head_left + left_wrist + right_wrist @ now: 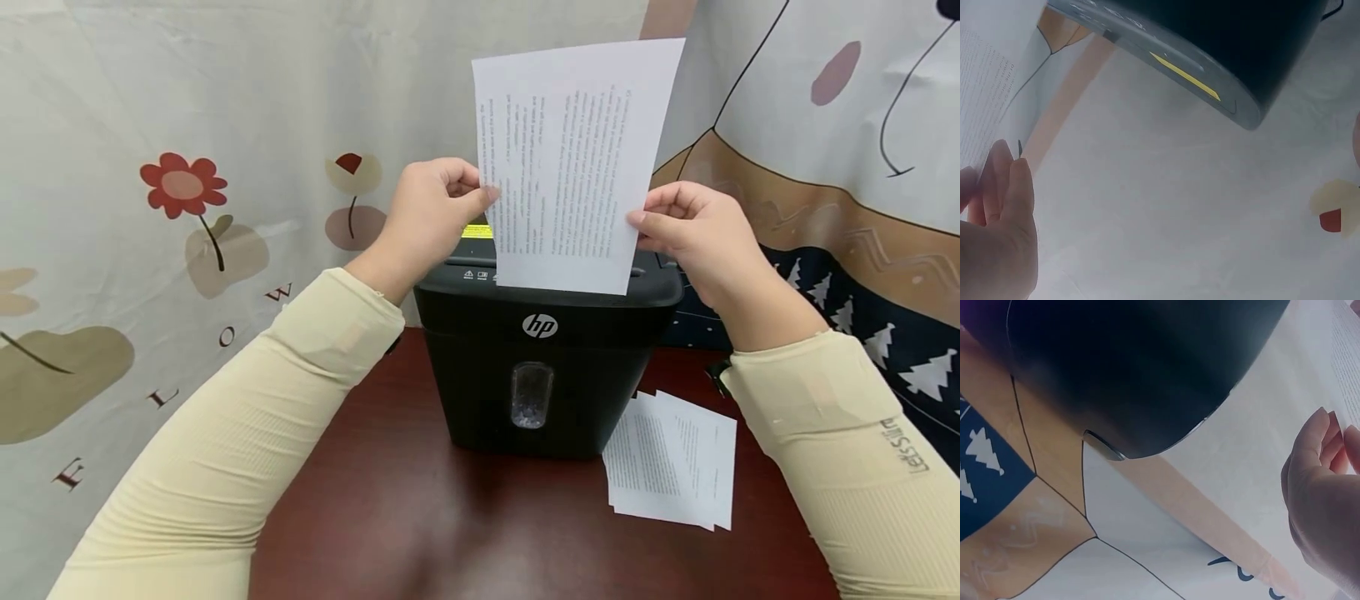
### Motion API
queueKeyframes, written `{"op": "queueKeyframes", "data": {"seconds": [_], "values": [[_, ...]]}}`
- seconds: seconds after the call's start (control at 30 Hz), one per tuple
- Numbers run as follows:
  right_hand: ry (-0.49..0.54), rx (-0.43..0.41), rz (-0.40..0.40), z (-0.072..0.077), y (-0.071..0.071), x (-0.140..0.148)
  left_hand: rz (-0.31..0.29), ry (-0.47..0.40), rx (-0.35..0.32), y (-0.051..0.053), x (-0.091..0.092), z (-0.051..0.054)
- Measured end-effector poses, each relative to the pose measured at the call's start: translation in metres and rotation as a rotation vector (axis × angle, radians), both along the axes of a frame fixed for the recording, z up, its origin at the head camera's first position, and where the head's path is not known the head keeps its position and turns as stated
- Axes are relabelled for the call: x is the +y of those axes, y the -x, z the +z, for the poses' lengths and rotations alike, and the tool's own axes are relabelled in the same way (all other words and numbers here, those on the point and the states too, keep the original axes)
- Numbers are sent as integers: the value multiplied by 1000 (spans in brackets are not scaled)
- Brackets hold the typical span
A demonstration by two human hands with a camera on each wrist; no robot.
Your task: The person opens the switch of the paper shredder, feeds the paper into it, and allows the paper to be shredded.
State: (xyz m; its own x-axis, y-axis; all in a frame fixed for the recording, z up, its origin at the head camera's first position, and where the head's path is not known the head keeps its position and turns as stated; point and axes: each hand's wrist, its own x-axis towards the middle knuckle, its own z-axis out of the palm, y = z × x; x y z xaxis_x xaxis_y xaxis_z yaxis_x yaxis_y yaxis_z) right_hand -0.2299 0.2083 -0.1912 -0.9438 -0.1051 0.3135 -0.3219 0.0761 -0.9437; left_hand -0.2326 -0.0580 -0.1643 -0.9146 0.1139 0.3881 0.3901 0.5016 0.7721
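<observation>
Printed fabric [277, 75] with flowers, pine trees and peaks backs the scene, above a glossy reddish-brown table [360, 508]. Just left of centre in the head view, the left hand [427, 204] pinches the left edge of a printed sheet [570, 167], its thumb over the page; right of centre, the right hand [701, 229] pinches the opposite edge, slightly lower. Between the two hands, the sheet stands nearly upright in the upper middle, its text running sideways and most of it rising above the fingers. Its lower edge overlaps the top of a black HP paper shredder [480, 375] at mid-frame; whether they touch cannot be told. On the shredder's front, a clear window [531, 396] shows shreds at the bottom, and a yellow label [477, 232] peeks out beside the sheet. Overlapping printed pages [675, 467] lie at lower right, beside the shredder's base.
</observation>
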Motion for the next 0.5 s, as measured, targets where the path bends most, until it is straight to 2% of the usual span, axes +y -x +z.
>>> {"op": "queueKeyframes", "data": {"seconds": [0.1, 0.37, 0.5], "values": [[-46, 4, -19, 2, 4, -2, 16, 13, 9, 2, -1, 1], [-70, -18, -29, 3, 13, -6, 37, 15, 0, 8, -3, 3], [-119, -17, -48, 3, 20, -8, 47, 20, 3, 12, -3, 2]]}}
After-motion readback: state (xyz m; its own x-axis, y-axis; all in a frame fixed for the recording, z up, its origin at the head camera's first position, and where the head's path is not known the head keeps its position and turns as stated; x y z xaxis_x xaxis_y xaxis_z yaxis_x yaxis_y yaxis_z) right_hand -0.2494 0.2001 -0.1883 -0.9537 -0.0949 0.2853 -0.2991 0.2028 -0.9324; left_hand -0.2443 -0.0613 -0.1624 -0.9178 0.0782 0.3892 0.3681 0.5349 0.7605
